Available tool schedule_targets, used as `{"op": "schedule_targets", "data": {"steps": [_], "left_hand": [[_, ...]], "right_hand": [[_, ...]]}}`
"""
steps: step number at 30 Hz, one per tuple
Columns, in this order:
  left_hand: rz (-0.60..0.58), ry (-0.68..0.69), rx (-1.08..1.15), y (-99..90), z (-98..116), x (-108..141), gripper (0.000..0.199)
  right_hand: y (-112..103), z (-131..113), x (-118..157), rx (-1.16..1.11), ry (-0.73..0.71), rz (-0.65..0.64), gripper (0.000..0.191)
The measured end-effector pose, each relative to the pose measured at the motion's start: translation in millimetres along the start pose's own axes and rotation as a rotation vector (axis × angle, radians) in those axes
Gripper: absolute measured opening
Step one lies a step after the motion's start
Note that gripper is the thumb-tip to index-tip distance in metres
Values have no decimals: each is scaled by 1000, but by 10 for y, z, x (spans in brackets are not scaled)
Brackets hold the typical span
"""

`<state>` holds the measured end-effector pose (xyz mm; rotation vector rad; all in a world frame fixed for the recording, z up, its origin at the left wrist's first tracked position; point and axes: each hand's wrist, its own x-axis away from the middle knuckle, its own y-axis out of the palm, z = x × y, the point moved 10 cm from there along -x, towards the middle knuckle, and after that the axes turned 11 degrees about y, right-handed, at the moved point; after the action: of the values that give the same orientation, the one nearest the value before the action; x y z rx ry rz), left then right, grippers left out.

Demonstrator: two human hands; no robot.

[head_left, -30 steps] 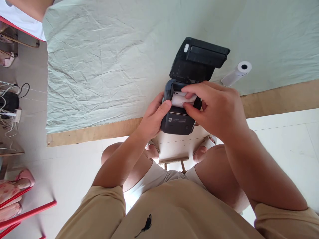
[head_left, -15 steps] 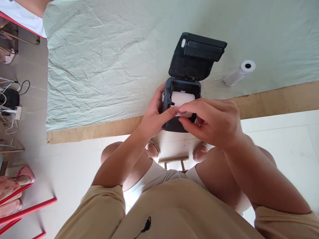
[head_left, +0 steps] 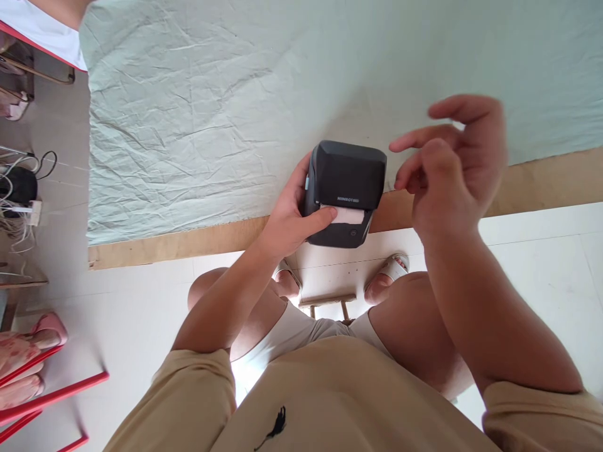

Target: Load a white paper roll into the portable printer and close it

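My left hand (head_left: 296, 213) grips a black label printer (head_left: 350, 172) by its left side at the table's near edge. The printer's lid is down, and a strip of white paper (head_left: 349, 216) sticks out below it. My left thumb presses on the left end of that strip. Right of the printer, my right hand (head_left: 456, 160) is raised in the air, apart from it, with fingers spread and loosely bent, slightly blurred. It holds nothing. The upright paper roll is not visible now, its former place lying behind my right hand.
A wrinkled pale green cloth (head_left: 198, 119) covers the table, with a bare wooden edge (head_left: 179, 243) at the front. At the upper left is another person's arm (head_left: 59, 11). Cables (head_left: 19, 210) and red metal bars (head_left: 54, 398) are on the left by the floor.
The printer's lid has swung down shut over the paper roll inside. My right hand has left the printer and moved up and right, its fingers opening. My left hand keeps its hold.
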<state>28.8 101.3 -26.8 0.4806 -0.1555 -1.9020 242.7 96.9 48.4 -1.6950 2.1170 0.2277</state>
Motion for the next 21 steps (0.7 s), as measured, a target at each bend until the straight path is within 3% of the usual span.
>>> {"op": "schedule_targets", "data": {"steps": [4,9,18,21], "left_hand": [[16,10,4,29,48,3,89],[57,2,-8,45,82,13,69],[161,-58,-59,9,20,28,74],[162,-46,-38,30,48,-16,61]], "right_hand": [[197,108,77,126,131,-162,51],[482,120,206,144,114,-397,69],[516,248,121,225,171,-450,70],[524,235,90,201,133,-438,68]]}}
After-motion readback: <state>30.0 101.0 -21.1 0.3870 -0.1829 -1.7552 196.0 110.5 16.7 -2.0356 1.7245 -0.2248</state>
